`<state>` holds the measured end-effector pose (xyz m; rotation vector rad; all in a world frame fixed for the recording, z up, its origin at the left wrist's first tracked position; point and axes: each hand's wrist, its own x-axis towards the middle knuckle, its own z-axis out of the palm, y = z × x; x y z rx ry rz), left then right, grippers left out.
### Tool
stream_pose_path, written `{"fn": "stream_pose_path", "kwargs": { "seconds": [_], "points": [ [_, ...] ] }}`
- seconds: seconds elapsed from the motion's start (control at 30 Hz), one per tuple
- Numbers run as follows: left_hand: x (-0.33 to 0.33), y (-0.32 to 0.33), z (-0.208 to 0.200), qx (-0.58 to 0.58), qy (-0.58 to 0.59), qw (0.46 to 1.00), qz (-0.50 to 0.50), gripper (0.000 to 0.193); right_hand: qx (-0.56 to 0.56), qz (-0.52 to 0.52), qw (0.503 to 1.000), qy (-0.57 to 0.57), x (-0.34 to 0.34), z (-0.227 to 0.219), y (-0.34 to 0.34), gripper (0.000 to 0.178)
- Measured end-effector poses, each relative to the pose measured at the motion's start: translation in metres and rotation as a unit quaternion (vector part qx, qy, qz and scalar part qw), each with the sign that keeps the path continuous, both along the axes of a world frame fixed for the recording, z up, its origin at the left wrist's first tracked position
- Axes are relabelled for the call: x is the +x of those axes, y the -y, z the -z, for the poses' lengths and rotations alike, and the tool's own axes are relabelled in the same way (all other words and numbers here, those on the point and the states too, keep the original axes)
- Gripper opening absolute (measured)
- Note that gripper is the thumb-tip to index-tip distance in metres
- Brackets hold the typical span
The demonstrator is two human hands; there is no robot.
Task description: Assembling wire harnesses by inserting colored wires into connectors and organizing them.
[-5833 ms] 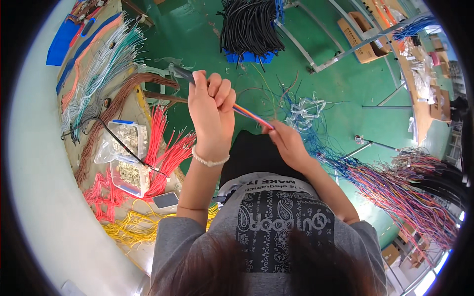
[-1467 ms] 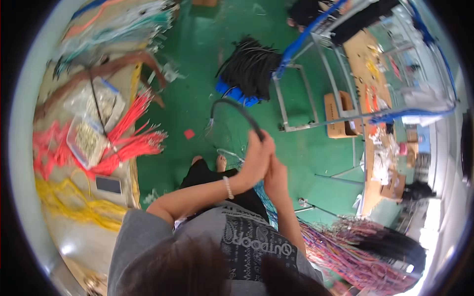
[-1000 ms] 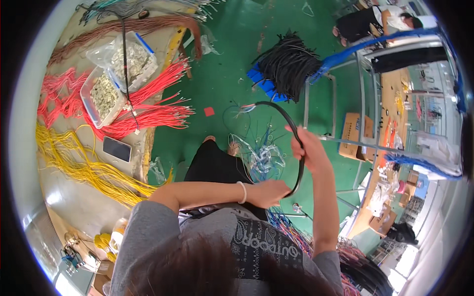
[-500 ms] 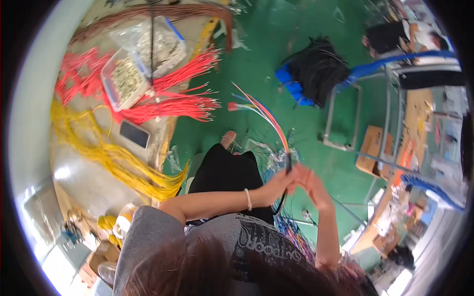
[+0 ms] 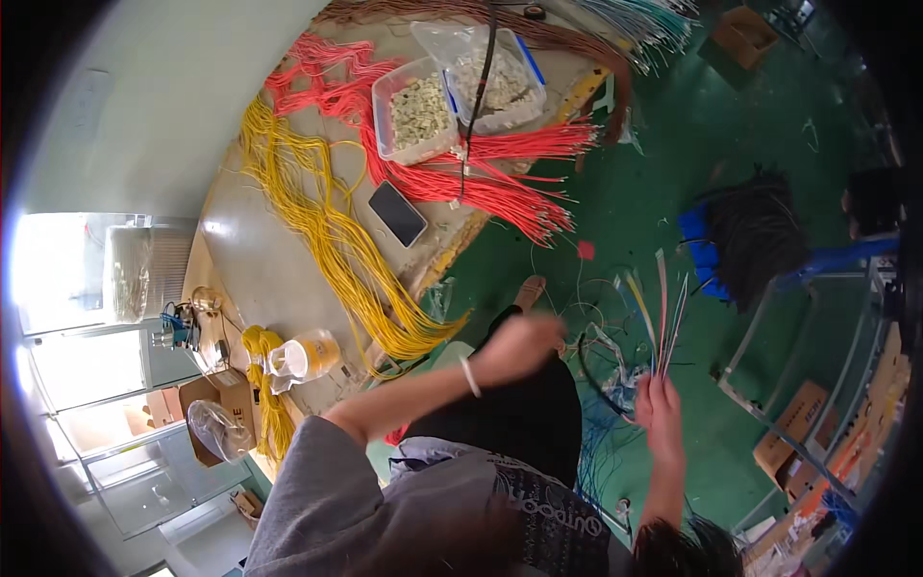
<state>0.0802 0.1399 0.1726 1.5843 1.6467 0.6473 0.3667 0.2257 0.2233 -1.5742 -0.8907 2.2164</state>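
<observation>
Pinching the coloured wires low in closed fingers, your right hand, at four o'clock in view, has them fanned toward twelve; the black cable bows from it toward ten. Your left hand is blurred, so I cannot tell its grip. A firm pinch near the base should limit tangling.

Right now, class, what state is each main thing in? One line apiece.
Left hand: blurred, grip unclear
Right hand: closed on the cable
Cable: curved, coloured wires fanned out
Tubs: open, filled with pale parts
Phone: lying flat, unlit
Yellow wires: loosely spread
Red wires: bunched, ends splayed
</observation>
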Motion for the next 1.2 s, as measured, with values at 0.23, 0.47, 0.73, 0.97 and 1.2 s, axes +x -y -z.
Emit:
{"fn": "stream_pose_path", "kwargs": {
  "seconds": [0.23, 0.47, 0.73, 0.97, 1.2],
  "points": [
    [-0.308, -0.142, -0.011, 0.134, -0.074, 0.907, -0.393, 0.021, 0.106, -0.083, 0.989, 0.052, -0.006, -0.019, 0.034, 0.025],
    [-0.400, -0.184, 0.081, 0.014, -0.182, 0.964, -0.194, 0.027, 0.084, -0.035, 0.996, 0.018, -0.047, 0.076, 0.044, 0.022],
    [-0.359, -0.198, 0.026, 0.235, -0.396, 0.861, -0.215, 0.017, -0.011, 0.020, 0.990, -0.141, -0.071, 0.189, 0.093, 0.035],
    [-0.291, -0.307, 0.042, 0.239, -0.334, 0.910, 0.060, 0.018, 0.110, 0.051, 0.992, -0.033, -0.094, 0.192, 0.139, 0.028],
    [-0.325, -0.334, 0.048, 0.171, -0.536, 0.806, 0.185, 0.017, 0.168, 0.141, 0.976, 0.002, -0.103, 0.161, 0.196, 0.026]
  ]
}}
